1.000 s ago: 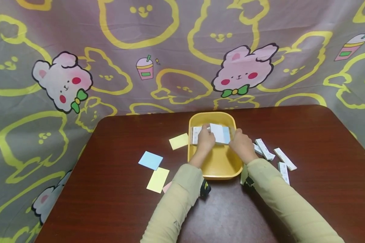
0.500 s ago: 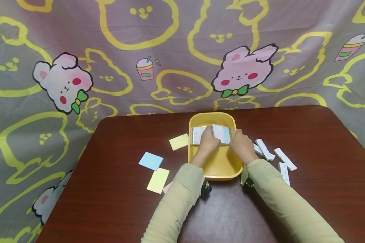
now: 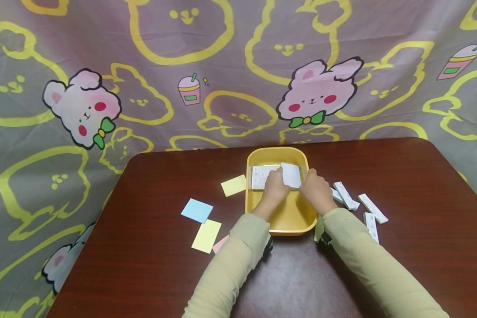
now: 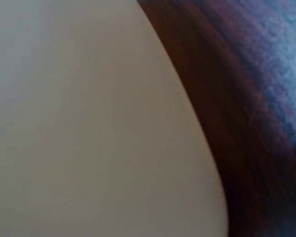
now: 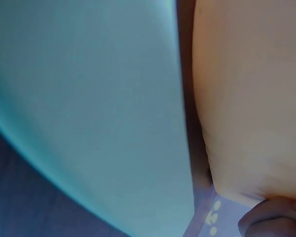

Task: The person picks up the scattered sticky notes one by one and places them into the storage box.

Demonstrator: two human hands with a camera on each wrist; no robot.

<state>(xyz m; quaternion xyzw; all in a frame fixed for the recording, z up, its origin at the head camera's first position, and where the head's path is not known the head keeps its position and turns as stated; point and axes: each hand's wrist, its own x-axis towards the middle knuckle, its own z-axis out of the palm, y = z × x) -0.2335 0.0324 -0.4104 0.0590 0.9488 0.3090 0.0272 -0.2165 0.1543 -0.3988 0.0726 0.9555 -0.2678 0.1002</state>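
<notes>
A yellow bin point(image 3: 288, 217) stands on the table, with several slim white printed boxes point(image 3: 258, 177) side by side in its far left part. My left hand point(image 3: 276, 189) reaches into the bin and pinches the near left edge of a white paper pad point(image 3: 291, 173), its thumb upward. Pale blue shows at the pad's right edge. My right hand point(image 3: 317, 190) grips the bin's right rim, its fingertips beside the pad's near right corner. The fingers point(image 5: 274, 222) partly show in the right wrist view. The left wrist view shows only blurred sleeve and table.
Left of the bin lie yellow notes point(image 3: 233, 185), a blue note point(image 3: 197, 210) and a partly hidden pink note point(image 3: 219, 244). Several slim white boxes point(image 3: 345, 195) lie to the right. A pale green pad point(image 3: 319, 230) sits beneath the right wrist. Patterned cloth point(image 3: 230, 79) hangs behind.
My left hand has moved right with the white pad, covering most of the pale blue beside it and exposing more slim boxes. The right hand has stayed in place.
</notes>
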